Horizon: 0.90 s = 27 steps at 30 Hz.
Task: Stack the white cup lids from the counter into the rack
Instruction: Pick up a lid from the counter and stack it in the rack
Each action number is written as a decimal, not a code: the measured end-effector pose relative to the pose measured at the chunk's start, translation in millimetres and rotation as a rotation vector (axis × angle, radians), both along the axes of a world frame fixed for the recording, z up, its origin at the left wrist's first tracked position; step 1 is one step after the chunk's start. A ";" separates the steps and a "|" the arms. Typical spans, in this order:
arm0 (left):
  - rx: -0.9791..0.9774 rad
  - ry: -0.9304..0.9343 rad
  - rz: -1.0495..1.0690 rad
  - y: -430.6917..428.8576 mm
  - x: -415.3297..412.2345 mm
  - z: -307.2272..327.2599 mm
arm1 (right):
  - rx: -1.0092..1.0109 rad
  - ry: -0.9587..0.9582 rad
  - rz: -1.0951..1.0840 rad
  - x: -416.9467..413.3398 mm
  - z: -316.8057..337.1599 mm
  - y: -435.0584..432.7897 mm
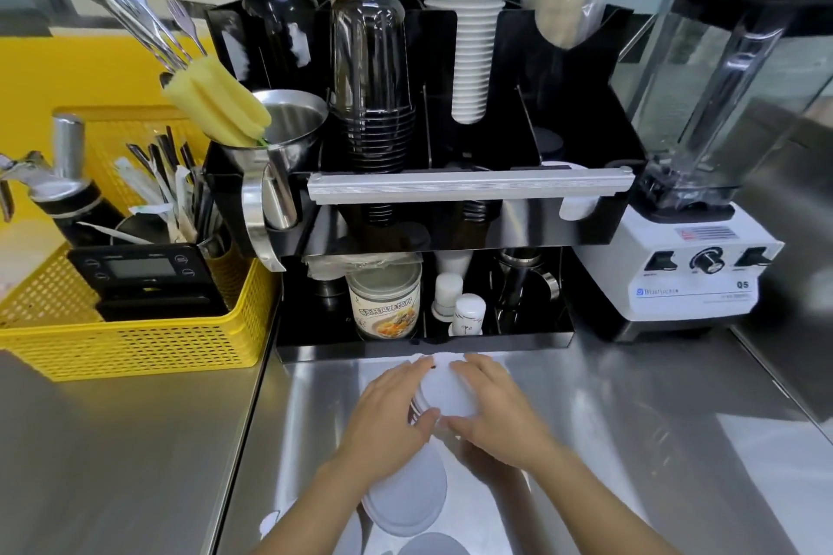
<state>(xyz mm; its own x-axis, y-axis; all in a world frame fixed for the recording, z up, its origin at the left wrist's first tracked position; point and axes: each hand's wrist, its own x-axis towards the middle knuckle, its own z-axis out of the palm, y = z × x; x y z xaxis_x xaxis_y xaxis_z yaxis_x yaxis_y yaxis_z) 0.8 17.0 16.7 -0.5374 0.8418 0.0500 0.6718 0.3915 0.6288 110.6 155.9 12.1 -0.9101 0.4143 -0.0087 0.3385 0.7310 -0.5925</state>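
Observation:
A small stack of white cup lids sits between my hands above the steel counter, just in front of the black rack. My left hand cups the stack's left side and my right hand cups its right side, fingers curled around the rim. More white lids lie on the counter beneath my left forearm, and another lid shows at the bottom edge. The rack holds black cups and a column of white cups in its upper slots.
A yellow basket with a scale and utensils stands at the left. A white blender stands right of the rack. The rack's lower shelf holds a can, small white bottles and a metal jug.

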 end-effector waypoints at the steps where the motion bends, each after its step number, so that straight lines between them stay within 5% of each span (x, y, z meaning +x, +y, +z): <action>1: 0.043 0.015 0.003 1.9 0.0 9.5 | -0.009 0.055 -0.011 -0.5 10.7 1.3; 16: 0.562 0.394 -0.168 55.2 6.4 219.8 | 0.121 0.564 -0.037 20.9 233.1 42.1; 27: 0.411 0.410 -0.242 146.9 -30.4 281.6 | 0.336 0.266 -0.092 -7.6 308.2 128.3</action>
<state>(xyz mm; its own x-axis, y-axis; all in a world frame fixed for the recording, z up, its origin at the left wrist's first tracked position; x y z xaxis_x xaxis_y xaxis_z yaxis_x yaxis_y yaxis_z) -29.6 163.9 298.3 -0.2029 0.8051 0.5574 0.9295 -0.0206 0.3683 103.0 284.2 320.2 -0.8217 0.4336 0.3697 0.2791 0.8719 -0.4023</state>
